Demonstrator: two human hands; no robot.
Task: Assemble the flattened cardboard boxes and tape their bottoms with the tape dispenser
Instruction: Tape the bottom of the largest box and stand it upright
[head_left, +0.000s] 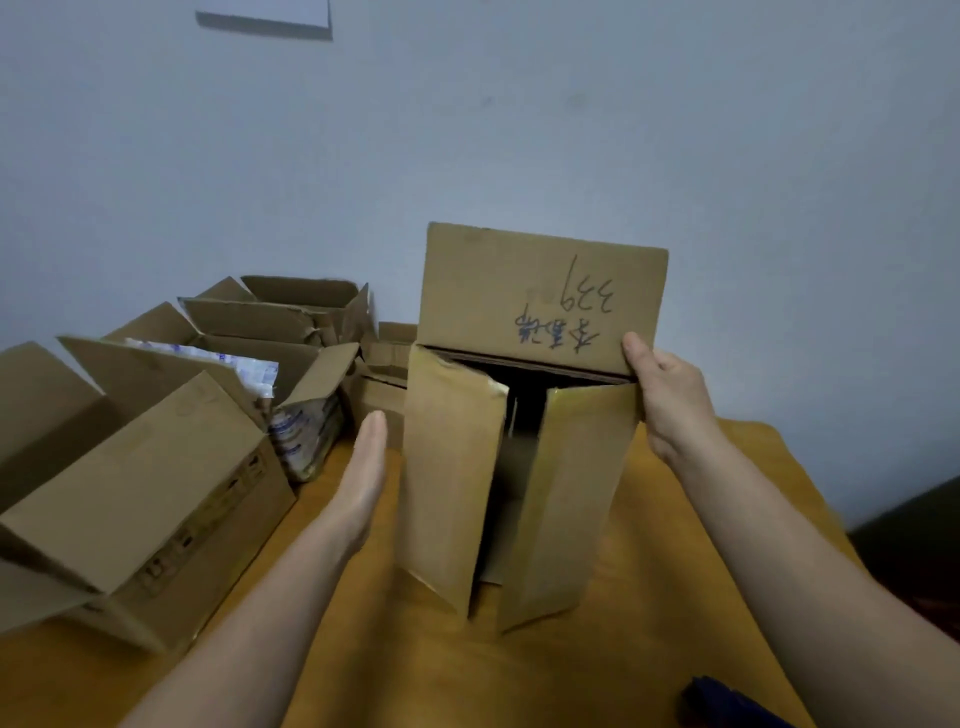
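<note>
A brown cardboard box (452, 467) stands on the wooden table (426, 670) in the middle of the view. Its two side flaps hang toward me and its far flap, with handwriting on it, stands upright. My right hand (670, 400) grips the box's right side, thumb on the written flap's lower corner. My left hand (366, 467) is flat with fingers straight, just left of the box's left flap; I cannot tell whether it touches. A dark blue object (727, 704), only partly in view, lies at the bottom right edge.
Several open cardboard boxes (145, 483) crowd the table's left side; one holds white and blue packets (260, 374). More small boxes (384, 374) sit behind the middle box. A pale wall stands right behind. A dark object (914, 545) lies beyond the table's right edge.
</note>
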